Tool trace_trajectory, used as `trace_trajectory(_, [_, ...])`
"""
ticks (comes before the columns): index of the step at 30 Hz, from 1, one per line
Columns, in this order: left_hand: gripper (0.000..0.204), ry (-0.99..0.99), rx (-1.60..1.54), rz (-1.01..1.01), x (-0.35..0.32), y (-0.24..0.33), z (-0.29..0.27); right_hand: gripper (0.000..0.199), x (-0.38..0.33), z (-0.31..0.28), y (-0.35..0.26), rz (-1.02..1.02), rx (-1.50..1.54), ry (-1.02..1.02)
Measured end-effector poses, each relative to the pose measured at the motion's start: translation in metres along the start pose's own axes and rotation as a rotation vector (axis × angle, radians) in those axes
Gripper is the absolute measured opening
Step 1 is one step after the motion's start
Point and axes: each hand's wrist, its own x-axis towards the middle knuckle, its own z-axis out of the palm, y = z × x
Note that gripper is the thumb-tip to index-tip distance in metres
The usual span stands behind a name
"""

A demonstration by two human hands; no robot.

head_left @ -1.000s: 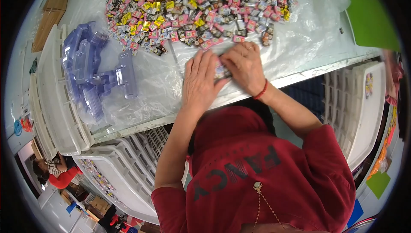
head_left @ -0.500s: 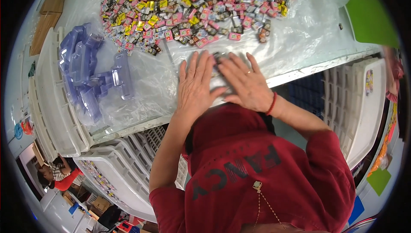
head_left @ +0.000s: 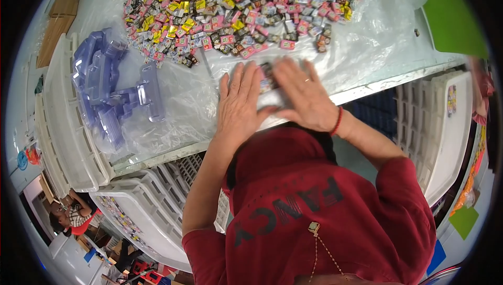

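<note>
Both hands have slid nearer and lower on the table since the earlier frames, fingers now spread flatter. Left hand lies open, palm down, beside a small clear packet of wrapped sweets; right hand is flat over the packet's right part, pressing, not clenched. Packet sits at the near table edge on clear plastic sheet. To press well: keep palms flat, even pressure, packet kept off the edge.

Far left, brown cardboard pieces. Left, pile of clear bluish plastic cases. Far centre, heap of small square wrapped sweets, pink, yellow, dark. Right, white slotted crates with a small sticker; green sheet far right.
</note>
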Motion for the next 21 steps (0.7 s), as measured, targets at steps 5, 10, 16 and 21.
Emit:
trace_trajectory(5, [0.084, 0.001, 0.005, -0.008, 0.0, 0.002, -0.004, 0.084, -0.019, -0.003, 0.008, 0.144, 0.011, 0.093])
trace_trajectory(10, [0.08, -0.042, 0.075, 0.029, 0.004, 0.005, -0.011, 0.08, -0.021, 0.003, -0.008, 0.063, -0.097, -0.018])
trace_trajectory(16, [0.076, -0.05, 0.063, 0.033, 0.007, -0.003, -0.009, 0.078, -0.015, 0.005, -0.007, 0.086, -0.084, -0.028])
trace_trajectory(21, [0.063, 0.287, -0.08, -0.027, -0.004, -0.006, -0.012, 0.081, -0.009, -0.003, -0.009, 0.028, -0.056, 0.04])
